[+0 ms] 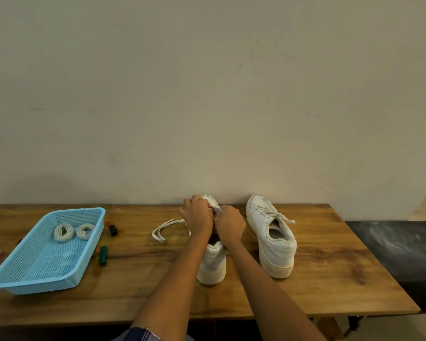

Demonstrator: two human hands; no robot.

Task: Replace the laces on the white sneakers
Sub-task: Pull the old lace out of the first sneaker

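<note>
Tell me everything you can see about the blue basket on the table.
The light blue rectangular plastic basket has perforated mesh walls and floor and a solid rim. It sits upright, slightly skewed, on the left part of the brown wooden table. Two coiled off-white shoelaces lie side by side in its far end; the rest of its floor looks bare. No hand touches it.
</note>
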